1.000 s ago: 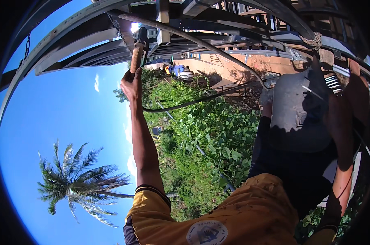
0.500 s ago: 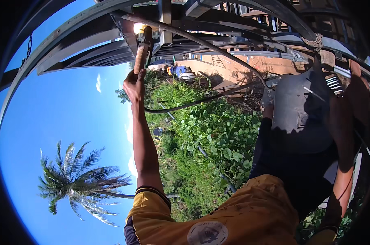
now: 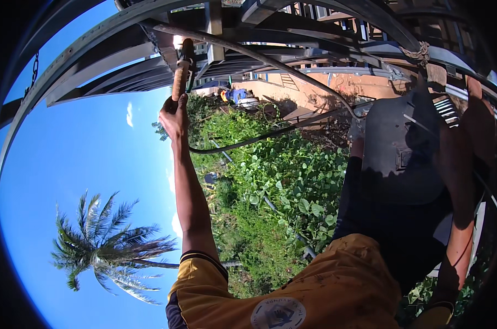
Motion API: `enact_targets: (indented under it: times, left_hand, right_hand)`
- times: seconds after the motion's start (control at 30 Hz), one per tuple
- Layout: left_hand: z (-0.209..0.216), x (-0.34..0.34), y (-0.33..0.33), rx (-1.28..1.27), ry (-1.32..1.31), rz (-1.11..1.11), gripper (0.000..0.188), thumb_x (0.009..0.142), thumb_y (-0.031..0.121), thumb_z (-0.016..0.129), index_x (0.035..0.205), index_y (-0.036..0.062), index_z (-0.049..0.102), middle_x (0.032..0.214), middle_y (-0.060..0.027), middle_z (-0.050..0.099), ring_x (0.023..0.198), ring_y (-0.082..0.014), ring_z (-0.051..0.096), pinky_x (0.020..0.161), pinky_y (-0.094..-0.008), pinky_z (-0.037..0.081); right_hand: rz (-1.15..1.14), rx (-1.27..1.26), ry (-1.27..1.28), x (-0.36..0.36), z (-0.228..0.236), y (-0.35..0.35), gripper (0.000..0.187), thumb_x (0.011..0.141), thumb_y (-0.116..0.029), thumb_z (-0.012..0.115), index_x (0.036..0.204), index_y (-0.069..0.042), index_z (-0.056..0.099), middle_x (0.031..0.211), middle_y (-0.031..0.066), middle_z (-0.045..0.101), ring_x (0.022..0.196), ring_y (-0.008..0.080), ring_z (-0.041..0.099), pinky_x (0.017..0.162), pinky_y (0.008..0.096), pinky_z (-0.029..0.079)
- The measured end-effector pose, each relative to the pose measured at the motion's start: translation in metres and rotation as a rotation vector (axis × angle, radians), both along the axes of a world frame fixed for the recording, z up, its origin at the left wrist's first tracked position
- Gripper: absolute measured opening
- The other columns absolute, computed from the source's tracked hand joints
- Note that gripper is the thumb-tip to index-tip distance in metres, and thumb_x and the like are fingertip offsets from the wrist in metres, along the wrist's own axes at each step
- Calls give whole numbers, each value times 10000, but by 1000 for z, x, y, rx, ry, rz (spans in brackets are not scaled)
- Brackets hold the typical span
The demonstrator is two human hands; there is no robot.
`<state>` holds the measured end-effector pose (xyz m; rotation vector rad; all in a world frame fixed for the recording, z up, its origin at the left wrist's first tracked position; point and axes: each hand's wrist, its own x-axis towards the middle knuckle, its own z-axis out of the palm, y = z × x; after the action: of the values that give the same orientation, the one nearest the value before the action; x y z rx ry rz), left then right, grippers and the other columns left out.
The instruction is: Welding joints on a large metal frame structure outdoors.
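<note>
My left hand (image 3: 174, 118) reaches up at the upper left, closed round the pale handle of a welding electrode holder (image 3: 180, 79). A bright white glow (image 3: 178, 41) burns beside the holder's dark head, against the dark metal framework (image 3: 163, 46). Over my lap lies a dark welding shield (image 3: 393, 137) with a small rectangular window, partly in shadow. My right forearm (image 3: 458, 257) rises along the right side next to the shield. Deep shadow hides the fingers of my right hand, so its grip cannot be made out.
A thick cable (image 3: 270, 55) crosses beneath the metal bars, and another length loops (image 3: 248, 142) over green plants (image 3: 281, 181). Cord or rope is tied round a beam (image 3: 418, 55) at the upper right. A palm tree (image 3: 103, 252) stands against the sky. Someone in blue (image 3: 237, 96) is far below.
My left hand and the electrode holder appear slightly farther left, and the framework has shifted a little with the view. The glow at the holder's head is smaller.
</note>
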<state>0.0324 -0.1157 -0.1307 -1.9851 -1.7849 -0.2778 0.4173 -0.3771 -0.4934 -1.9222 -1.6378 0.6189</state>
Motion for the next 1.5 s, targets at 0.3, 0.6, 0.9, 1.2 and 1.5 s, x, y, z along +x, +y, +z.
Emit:
enact_targets:
  times: [0.3, 0.6, 0.9, 1.2, 1.5]
  left_hand:
    - [-1, -8, 5, 10, -37, -6, 465, 756, 340, 716, 984, -59, 653, 762, -109, 662, 685, -156, 582, 671, -306, 461]
    - [-1, -13, 8, 2, -70, -23, 461, 765, 337, 707, 980, -65, 644, 771, -131, 671, 682, -180, 600, 669, -324, 470]
    - [-2, -8, 8, 24, -88, -21, 402, 751, 324, 722, 909, -42, 671, 659, -32, 592, 611, -103, 501, 576, -263, 399]
    - [-3, -13, 6, -57, -191, -124, 331, 783, 289, 700, 837, -35, 657, 627, 8, 525, 563, -82, 415, 504, -256, 322]
    - [2, -12, 13, -37, -119, -77, 379, 796, 319, 691, 903, -44, 671, 615, 5, 523, 554, -84, 410, 499, -260, 318]
  right_hand:
    - [16, 21, 0, 0, 1, 0, 177, 682, 39, 589, 832, -17, 515, 766, 159, 515, 743, 332, 534, 658, 418, 426]
    - [26, 34, 1, -1, -14, -4, 222, 699, 31, 601, 901, -11, 520, 812, 168, 539, 787, 332, 557, 700, 411, 446]
    - [68, -180, 53, 3, -7, 0, 344, 708, 21, 577, 1047, 2, 525, 898, 197, 551, 870, 358, 557, 766, 421, 452]
    - [68, -99, -15, 2, -1, -5, 264, 700, -14, 601, 949, -10, 514, 849, 194, 538, 824, 361, 552, 735, 432, 445]
    - [66, -184, -10, 5, 7, 1, 248, 685, -21, 611, 909, -15, 506, 815, 195, 535, 791, 373, 546, 702, 449, 439]
